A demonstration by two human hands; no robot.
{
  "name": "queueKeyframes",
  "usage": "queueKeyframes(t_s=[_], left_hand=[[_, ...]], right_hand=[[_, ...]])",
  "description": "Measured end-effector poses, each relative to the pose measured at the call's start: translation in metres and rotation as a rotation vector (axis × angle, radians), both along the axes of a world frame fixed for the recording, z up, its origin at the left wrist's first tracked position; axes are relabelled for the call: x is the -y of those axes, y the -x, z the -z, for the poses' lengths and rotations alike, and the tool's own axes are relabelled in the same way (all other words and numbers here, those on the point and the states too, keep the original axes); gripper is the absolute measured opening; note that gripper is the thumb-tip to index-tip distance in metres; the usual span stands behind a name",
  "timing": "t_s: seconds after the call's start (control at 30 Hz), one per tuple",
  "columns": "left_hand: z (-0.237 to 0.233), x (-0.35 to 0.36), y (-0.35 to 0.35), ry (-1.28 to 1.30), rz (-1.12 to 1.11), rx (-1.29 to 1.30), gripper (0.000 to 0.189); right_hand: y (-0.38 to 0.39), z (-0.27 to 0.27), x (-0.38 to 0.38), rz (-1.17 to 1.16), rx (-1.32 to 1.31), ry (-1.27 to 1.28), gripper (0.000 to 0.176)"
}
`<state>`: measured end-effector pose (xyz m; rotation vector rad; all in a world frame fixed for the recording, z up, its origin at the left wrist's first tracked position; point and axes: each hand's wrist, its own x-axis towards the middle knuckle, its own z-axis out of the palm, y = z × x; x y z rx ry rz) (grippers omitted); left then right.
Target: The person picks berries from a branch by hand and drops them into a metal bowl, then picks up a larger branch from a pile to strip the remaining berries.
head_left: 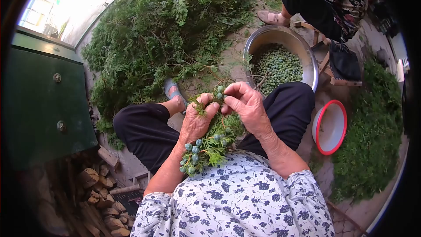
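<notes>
A green cypress sprig (218, 138) with blue-green berries lies over my lap. My left hand (196, 120) is closed around its stem near the top. My right hand (245, 105) pinches berries at the sprig's tip, fingertips meeting those of the left hand. Beyond my right knee stands a metal bowl (308, 57) holding many loose green berries (276, 66).
A big heap of cut green branches (166, 30) covers the ground ahead. Another green pile (372, 136) lies at the right, beside a white basin with a red rim (331, 127). Another person (326, 0) sits beyond the bowl. Stacked firewood (98, 197) and a green cabinet (39, 101) are at my left.
</notes>
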<state>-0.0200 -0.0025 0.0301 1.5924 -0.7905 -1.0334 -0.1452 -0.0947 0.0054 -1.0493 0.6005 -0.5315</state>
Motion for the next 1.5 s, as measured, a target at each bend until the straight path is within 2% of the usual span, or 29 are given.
queueKeyframes(t_s=[0.03, 0.1, 0.17, 0.23, 0.33, 0.37, 0.43, 0.6, 0.67, 0.8, 0.9, 0.97, 1.0, 1.17, 1.37, 1.4, 1.43, 1.5], left_hand=[[-0.003, 0.001, 0.001, -0.006, -0.026, -0.122, 0.010], [0.001, 0.000, -0.003, -0.033, 0.010, -0.051, 0.012], [0.003, 0.000, -0.003, -0.071, 0.049, 0.070, 0.012], [0.007, 0.000, -0.002, -0.088, 0.036, 0.052, 0.012], [0.005, 0.001, -0.001, -0.115, 0.006, 0.017, 0.013], [0.004, 0.002, -0.002, -0.125, -0.011, -0.002, 0.014], [0.006, 0.001, -0.003, -0.121, -0.009, -0.005, 0.013], [0.010, 0.002, -0.004, -0.117, -0.002, -0.050, 0.013], [0.009, 0.002, -0.005, -0.093, 0.027, -0.047, 0.012], [0.009, 0.002, -0.006, -0.113, 0.033, -0.093, 0.011], [0.012, 0.002, -0.005, -0.103, 0.019, -0.162, 0.010], [0.007, 0.003, -0.003, -0.135, 0.007, -0.189, 0.008], [0.009, 0.002, -0.002, -0.134, 0.009, -0.189, 0.008], [0.007, 0.006, 0.003, -0.101, -0.008, -0.369, 0.006], [0.010, 0.004, -0.001, -0.100, 0.028, -0.322, 0.007], [0.017, 0.002, -0.004, -0.065, 0.034, -0.255, 0.008], [0.018, 0.000, -0.010, -0.093, -0.031, -0.316, 0.008], [0.022, -0.001, -0.018, -0.026, -0.080, -0.366, 0.007]], right_hand=[[0.002, 0.000, 0.001, 0.031, 0.069, -0.102, 0.015], [0.004, 0.004, 0.010, 0.033, 0.093, -0.175, 0.018], [0.006, 0.016, 0.018, -0.042, 0.286, -0.361, 0.018], [0.004, 0.012, 0.019, 0.001, 0.286, -0.401, 0.019], [0.005, 0.012, 0.018, -0.080, 0.118, -0.171, 0.030], [0.003, 0.013, 0.018, -0.081, 0.117, -0.173, 0.030], [0.001, 0.015, 0.016, -0.112, 0.060, 0.318, 0.030], [0.003, -0.001, 0.020, -0.153, -0.133, 0.430, 0.026], [0.002, -0.003, 0.021, -0.141, -0.080, 0.716, 0.024], [0.002, 0.002, 0.018, -0.133, -0.134, 0.848, 0.025], [0.002, 0.016, 0.015, -0.120, -0.121, 0.807, 0.019], [0.004, 0.019, 0.012, -0.199, 0.016, -0.137, 0.013], [0.005, 0.016, 0.010, -0.188, 0.077, -0.254, 0.010], [0.011, 0.018, 0.014, -0.217, 0.115, -0.388, 0.014], [0.014, 0.019, 0.014, -0.072, 0.199, -0.541, 0.014], [0.019, 0.019, 0.026, 0.068, 0.249, -0.544, 0.013], [0.024, 0.021, 0.036, 0.206, 0.301, -0.550, 0.011], [0.038, 0.018, 0.058, 0.384, 0.215, -0.368, 0.011]])
